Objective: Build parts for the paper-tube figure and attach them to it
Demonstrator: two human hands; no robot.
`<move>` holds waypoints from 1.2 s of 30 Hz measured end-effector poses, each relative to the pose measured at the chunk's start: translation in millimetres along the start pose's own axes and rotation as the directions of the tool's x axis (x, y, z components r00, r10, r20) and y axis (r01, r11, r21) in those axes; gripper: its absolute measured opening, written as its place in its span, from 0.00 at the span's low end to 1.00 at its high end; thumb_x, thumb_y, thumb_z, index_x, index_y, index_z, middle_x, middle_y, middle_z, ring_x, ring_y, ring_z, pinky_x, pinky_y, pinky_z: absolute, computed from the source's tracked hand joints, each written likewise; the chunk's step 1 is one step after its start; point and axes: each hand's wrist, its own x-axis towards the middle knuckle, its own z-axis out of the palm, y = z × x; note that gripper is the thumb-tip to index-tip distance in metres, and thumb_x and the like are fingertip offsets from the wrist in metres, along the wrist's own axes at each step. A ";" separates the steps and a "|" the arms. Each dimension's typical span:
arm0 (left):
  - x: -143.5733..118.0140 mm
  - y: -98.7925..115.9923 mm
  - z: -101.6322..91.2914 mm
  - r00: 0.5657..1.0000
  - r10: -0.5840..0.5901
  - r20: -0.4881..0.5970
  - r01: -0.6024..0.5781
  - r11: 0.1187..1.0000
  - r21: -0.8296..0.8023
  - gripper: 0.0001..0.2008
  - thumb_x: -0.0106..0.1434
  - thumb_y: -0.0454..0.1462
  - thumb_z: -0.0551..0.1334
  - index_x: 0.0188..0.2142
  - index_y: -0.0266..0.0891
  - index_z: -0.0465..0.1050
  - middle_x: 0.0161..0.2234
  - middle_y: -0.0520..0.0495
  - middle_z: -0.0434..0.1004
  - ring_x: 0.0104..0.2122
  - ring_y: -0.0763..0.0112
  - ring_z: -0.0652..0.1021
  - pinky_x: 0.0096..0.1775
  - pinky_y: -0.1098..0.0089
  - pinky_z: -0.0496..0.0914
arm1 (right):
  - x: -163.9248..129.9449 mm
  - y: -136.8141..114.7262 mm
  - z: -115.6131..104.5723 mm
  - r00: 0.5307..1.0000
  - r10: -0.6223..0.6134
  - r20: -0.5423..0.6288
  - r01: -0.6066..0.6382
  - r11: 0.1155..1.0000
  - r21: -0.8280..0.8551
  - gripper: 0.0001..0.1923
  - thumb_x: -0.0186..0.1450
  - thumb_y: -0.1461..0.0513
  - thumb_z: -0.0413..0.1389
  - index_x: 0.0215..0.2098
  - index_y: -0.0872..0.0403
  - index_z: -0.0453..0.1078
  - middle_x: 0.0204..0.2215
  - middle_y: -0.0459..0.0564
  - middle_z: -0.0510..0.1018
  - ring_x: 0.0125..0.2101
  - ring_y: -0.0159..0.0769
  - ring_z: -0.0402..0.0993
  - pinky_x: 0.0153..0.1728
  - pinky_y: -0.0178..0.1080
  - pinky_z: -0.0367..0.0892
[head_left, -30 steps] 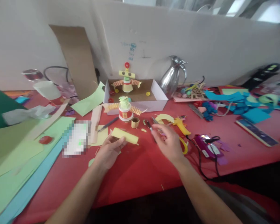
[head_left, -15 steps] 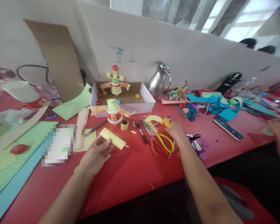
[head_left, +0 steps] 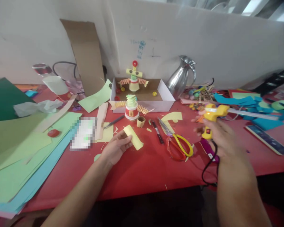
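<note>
My left hand point(head_left: 117, 146) pinches a yellow paper tube point(head_left: 133, 137) above the red table. Over to the right, my right hand point(head_left: 214, 134) grips a yellow glue gun point(head_left: 210, 119) with a clear glue stick jutting out of its back and a black cord hanging below. Beyond the tube stands a paper-cup figure point(head_left: 132, 111) with folded paper arms and a stacked green neck. A small paper ring point(head_left: 140, 121) sits beside it. Scissors point(head_left: 180, 143) with one yellow and one red handle lie between my hands, close to a black marker point(head_left: 157, 131).
A white box point(head_left: 144, 106) holding a second figure point(head_left: 133, 82) stands at the back, beside a steel jug point(head_left: 183, 77). Coloured paper sheets point(head_left: 49, 151) cover the left side. At right lie a phone point(head_left: 267, 139) and blue paper strips point(head_left: 239, 100).
My right hand has lifted the glue gun off the table and swung it right. My left hand still holds the paper tube, now tilted more steeply. The view has turned left.
</note>
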 end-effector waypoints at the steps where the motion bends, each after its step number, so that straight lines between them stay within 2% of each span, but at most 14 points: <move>1: 0.1 -0.6 -0.2 1.000 -0.001 0.010 0.001 1.000 0.017 0.16 0.55 0.33 0.71 0.44 0.40 0.78 0.44 0.47 0.80 0.39 0.69 0.79 0.44 0.70 0.73 | -10.9 -1.0 8.3 0.994 0.027 0.104 -0.037 0.995 0.095 0.18 0.63 0.49 0.58 0.43 0.52 0.73 0.38 0.52 0.79 0.27 0.35 0.74 0.28 0.38 0.68; 3: 0.4 -1.8 -1.1 1.000 -0.002 0.022 0.001 0.998 0.055 0.15 0.55 0.34 0.71 0.44 0.40 0.79 0.44 0.46 0.81 0.39 0.70 0.79 0.43 0.71 0.73 | -31.3 -3.0 26.2 0.952 0.018 0.305 -0.068 0.985 0.156 0.18 0.64 0.47 0.58 0.40 0.52 0.73 0.33 0.49 0.79 0.26 0.32 0.73 0.28 0.35 0.68; 6: 1.2 -3.2 -3.4 0.999 -0.012 0.042 0.008 0.995 0.095 0.16 0.55 0.35 0.71 0.44 0.41 0.79 0.43 0.45 0.82 0.38 0.70 0.80 0.43 0.70 0.73 | -54.6 -4.3 51.8 0.820 -0.092 0.565 -0.034 0.978 0.208 0.23 0.65 0.43 0.56 0.35 0.54 0.73 0.27 0.48 0.76 0.24 0.32 0.71 0.27 0.36 0.68; 7: 1.4 -3.6 -4.0 0.999 -0.017 0.048 0.012 0.995 0.099 0.16 0.56 0.35 0.71 0.45 0.41 0.79 0.43 0.45 0.82 0.38 0.69 0.80 0.43 0.69 0.73 | -59.8 -3.8 59.0 0.783 -0.121 0.611 -0.028 0.973 0.229 0.24 0.64 0.42 0.56 0.35 0.54 0.72 0.28 0.48 0.76 0.23 0.31 0.71 0.27 0.36 0.68; 9: 1.6 -3.9 -4.8 0.998 -0.022 0.052 0.016 0.995 0.103 0.16 0.56 0.36 0.71 0.45 0.42 0.80 0.43 0.45 0.82 0.38 0.67 0.80 0.44 0.68 0.73 | -66.7 -1.8 70.8 0.742 -0.144 0.655 -0.034 0.967 0.251 0.23 0.63 0.42 0.57 0.36 0.53 0.70 0.29 0.48 0.75 0.23 0.31 0.70 0.26 0.37 0.68; 14: 1.0 -4.0 -5.4 0.998 -0.030 0.059 0.022 0.992 0.128 0.16 0.57 0.37 0.71 0.46 0.43 0.80 0.44 0.45 0.82 0.39 0.67 0.81 0.44 0.68 0.72 | -70.0 3.2 82.7 0.720 -0.149 0.678 -0.040 0.966 0.254 0.22 0.66 0.42 0.54 0.40 0.52 0.68 0.21 0.41 0.69 0.23 0.31 0.67 0.29 0.38 0.67; 16: 1.0 -4.4 -6.1 0.998 -0.028 0.054 0.020 0.990 0.137 0.17 0.57 0.37 0.71 0.47 0.44 0.79 0.44 0.45 0.82 0.39 0.67 0.80 0.44 0.69 0.72 | -69.5 3.8 83.4 0.720 -0.145 0.679 -0.036 0.969 0.244 0.22 0.67 0.43 0.53 0.40 0.52 0.67 0.21 0.41 0.69 0.22 0.31 0.67 0.29 0.38 0.65; 22: 0.4 -5.0 -6.7 0.997 -0.011 0.073 0.000 0.988 0.156 0.18 0.57 0.37 0.71 0.48 0.44 0.79 0.45 0.44 0.82 0.41 0.66 0.80 0.45 0.68 0.71 | -69.2 5.0 87.9 0.709 -0.147 0.689 0.038 0.984 0.172 0.23 0.69 0.44 0.51 0.27 0.52 0.65 0.19 0.42 0.69 0.23 0.32 0.67 0.33 0.40 0.63; 27: -0.8 -3.2 -4.3 0.998 -0.013 0.067 0.002 0.985 0.171 0.17 0.57 0.37 0.71 0.46 0.43 0.79 0.45 0.43 0.82 0.41 0.66 0.79 0.44 0.69 0.71 | -69.9 2.6 90.1 0.719 -0.135 0.682 0.055 0.989 0.137 0.20 0.69 0.45 0.52 0.30 0.52 0.65 0.18 0.41 0.69 0.22 0.32 0.66 0.30 0.39 0.63; 31: -1.0 -3.8 -4.6 0.997 -0.003 0.075 -0.010 0.985 0.174 0.16 0.57 0.37 0.70 0.47 0.43 0.79 0.46 0.44 0.81 0.41 0.67 0.79 0.43 0.70 0.71 | -70.5 0.4 89.3 0.715 -0.132 0.687 0.069 0.991 0.118 0.20 0.69 0.46 0.51 0.30 0.52 0.65 0.18 0.41 0.68 0.22 0.31 0.66 0.29 0.39 0.63; 36: -0.1 -5.2 -5.7 0.999 0.000 0.048 -0.007 0.988 0.152 0.17 0.55 0.37 0.71 0.46 0.42 0.80 0.45 0.42 0.82 0.42 0.63 0.80 0.43 0.67 0.72 | -70.6 2.7 89.4 0.710 -0.125 0.693 0.084 0.992 0.092 0.21 0.70 0.46 0.51 0.27 0.51 0.64 0.18 0.41 0.68 0.21 0.31 0.64 0.28 0.38 0.63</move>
